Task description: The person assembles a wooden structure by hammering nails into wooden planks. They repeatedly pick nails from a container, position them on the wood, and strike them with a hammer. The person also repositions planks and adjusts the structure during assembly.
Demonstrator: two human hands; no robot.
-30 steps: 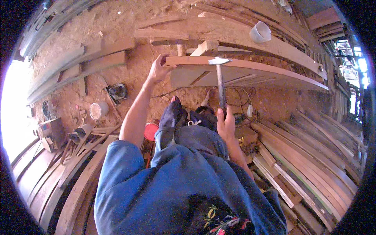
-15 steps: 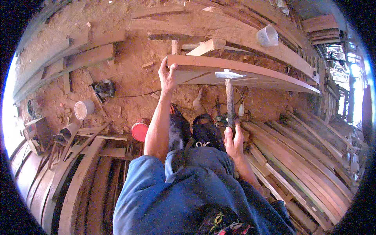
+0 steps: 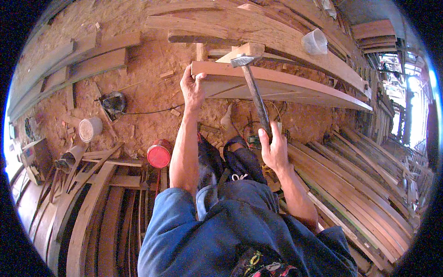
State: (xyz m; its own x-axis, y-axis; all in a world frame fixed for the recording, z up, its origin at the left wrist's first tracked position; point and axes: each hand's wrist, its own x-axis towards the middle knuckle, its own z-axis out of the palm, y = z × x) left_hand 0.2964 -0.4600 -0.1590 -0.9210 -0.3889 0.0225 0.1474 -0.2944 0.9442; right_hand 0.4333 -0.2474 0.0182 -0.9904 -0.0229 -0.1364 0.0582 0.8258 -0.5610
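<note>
My left hand (image 3: 192, 88) grips the left end of a wooden panel (image 3: 295, 82), its thumb against the near face and its fingers around the end. The panel stands on edge, a pale reddish top edge facing up, and stretches away to the right. In my right hand (image 3: 275, 147) is a hammer (image 3: 256, 94), held by the lower part of its dark handle. The hammer's metal head is up at the panel's top edge, right of my left hand; whether it touches the wood I cannot tell.
Behind the panel lie long planks (image 3: 277, 37) with a clear plastic cup (image 3: 314, 42) on them. A red-lidded bucket (image 3: 159, 153) stands left of my legs, a white bucket (image 3: 90, 129) farther left. Stacked boards (image 3: 350, 194) fill the lower right, and more timber (image 3: 94, 217) the lower left.
The hammer has risen from in front of the panel's face to its top edge and tilted left. My right hand has moved up with it. The left hand keeps its hold.
</note>
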